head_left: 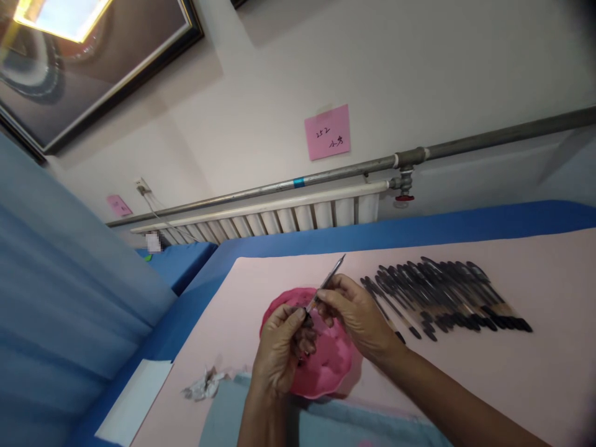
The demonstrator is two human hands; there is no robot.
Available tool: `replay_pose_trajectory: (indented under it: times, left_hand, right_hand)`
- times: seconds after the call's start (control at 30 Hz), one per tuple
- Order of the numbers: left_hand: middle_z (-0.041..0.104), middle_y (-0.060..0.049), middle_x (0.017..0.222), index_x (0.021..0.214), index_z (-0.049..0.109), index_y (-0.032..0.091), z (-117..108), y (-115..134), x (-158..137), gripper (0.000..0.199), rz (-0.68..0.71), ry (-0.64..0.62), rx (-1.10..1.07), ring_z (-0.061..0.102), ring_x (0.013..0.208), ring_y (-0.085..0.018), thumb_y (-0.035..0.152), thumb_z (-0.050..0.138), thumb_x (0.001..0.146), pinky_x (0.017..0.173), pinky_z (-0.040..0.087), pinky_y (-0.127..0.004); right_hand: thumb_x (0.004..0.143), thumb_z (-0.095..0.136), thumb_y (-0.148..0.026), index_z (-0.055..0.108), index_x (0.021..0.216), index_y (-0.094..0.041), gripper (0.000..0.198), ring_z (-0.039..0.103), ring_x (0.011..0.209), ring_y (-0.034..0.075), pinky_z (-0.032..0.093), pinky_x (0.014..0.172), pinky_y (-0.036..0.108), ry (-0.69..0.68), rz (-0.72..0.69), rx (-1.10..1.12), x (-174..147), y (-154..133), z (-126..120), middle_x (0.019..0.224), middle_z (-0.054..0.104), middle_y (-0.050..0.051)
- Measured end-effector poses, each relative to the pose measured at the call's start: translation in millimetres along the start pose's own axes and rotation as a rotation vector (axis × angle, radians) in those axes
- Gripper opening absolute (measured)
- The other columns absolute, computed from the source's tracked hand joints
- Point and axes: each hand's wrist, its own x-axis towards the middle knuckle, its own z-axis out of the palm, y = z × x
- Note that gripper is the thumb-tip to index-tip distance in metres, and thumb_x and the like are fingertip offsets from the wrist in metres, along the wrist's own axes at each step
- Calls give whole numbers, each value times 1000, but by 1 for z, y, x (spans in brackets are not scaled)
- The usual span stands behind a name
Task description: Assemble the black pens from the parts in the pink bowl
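Observation:
My right hand (351, 304) pinches a slim pen (331, 273) with a clear, silvery barrel and a dark tip, held at a slant with the tip pointing up and right. At its lower end, my left hand (284, 341) is closed, with thumb and fingers around a small black part (307, 318). Dark smudges mark the left fingertips. Both hands are above a pink, wavy-rimmed bowl (333, 379), whose contents are partly hidden by the hands. Right of the bowl, several black pens (433, 292) with tan bands and dark ends lie side by side.
Pink sheeting (549, 279) covers the blue table (465, 217). A crumpled tissue (205, 383) lies left of the bowl, near a light blue cloth (228, 410) and white paper (135, 397). A radiator (302, 217) and pipe (344, 172) run along the wall. A blue curtain (69, 267) hangs left.

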Motion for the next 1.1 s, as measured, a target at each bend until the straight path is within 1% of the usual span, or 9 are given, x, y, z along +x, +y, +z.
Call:
replay_pose_trajectory:
  times: [0.17,0.3,0.4,0.5,0.67,0.8,0.87,0.97,1.1]
  left_hand:
    - [58,4,52,71,50,16,2,-1,-1,31,20,-10,-2,48,35,-5,32,74,60,34,34,-14]
    - [58,4,53,71,52,16,3,0,-1,33,6,-7,-20,48,36,-5,34,76,57,34,35,-15]
    - [58,4,53,70,53,15,2,1,0,31,8,-3,-33,49,37,-5,32,76,58,35,36,-15]
    - [58,4,53,70,53,15,2,1,-1,29,21,-6,-38,50,37,-6,30,75,59,35,36,-15]
    - [59,4,53,71,53,15,2,0,-1,28,8,-8,-56,49,36,-5,30,74,61,34,36,-14]
    - [59,4,54,71,52,15,3,1,-1,28,4,-18,-69,50,37,-5,28,75,60,35,38,-14]
    - [60,4,55,71,52,15,3,2,-2,29,0,-12,-77,49,37,-5,28,75,60,35,37,-14]
    - [58,4,53,71,51,15,3,3,-2,30,-6,6,-84,49,36,-5,28,75,59,35,36,-14]
    - [58,4,52,72,51,15,3,2,-1,30,-4,-3,-78,49,35,-5,28,75,60,35,36,-14]
  right_hand:
    - [67,65,-30,50,74,-18,20,46,40,8,36,39,21,73,0,-10,0,1,1,49,53,-6]
    - [66,64,-29,57,86,-16,25,52,48,10,40,44,22,19,48,57,-2,-2,4,54,57,-3]
    - [67,62,-31,57,73,-16,17,52,48,10,40,45,23,-27,59,35,-3,-4,4,55,58,-2]
    - [69,63,-34,54,68,-17,20,48,42,9,38,42,22,-15,49,-54,-3,-4,3,51,56,-4]
    - [71,61,-32,56,88,-17,24,53,50,11,42,47,22,-73,57,-12,-4,-5,2,59,60,-2]
    - [71,60,-38,53,70,-18,21,47,41,9,37,42,21,-34,38,-152,-5,-8,3,50,55,-4]
    - [71,60,-40,54,73,-18,23,44,39,8,33,39,21,-19,62,-208,-5,-10,2,49,52,-5]
    - [71,58,-35,57,83,-17,21,45,43,8,35,42,21,-49,98,-173,-4,-12,1,51,51,-6]
    - [69,60,-34,56,72,-17,18,42,44,8,34,44,21,-39,60,-234,-3,-13,1,49,47,-7]
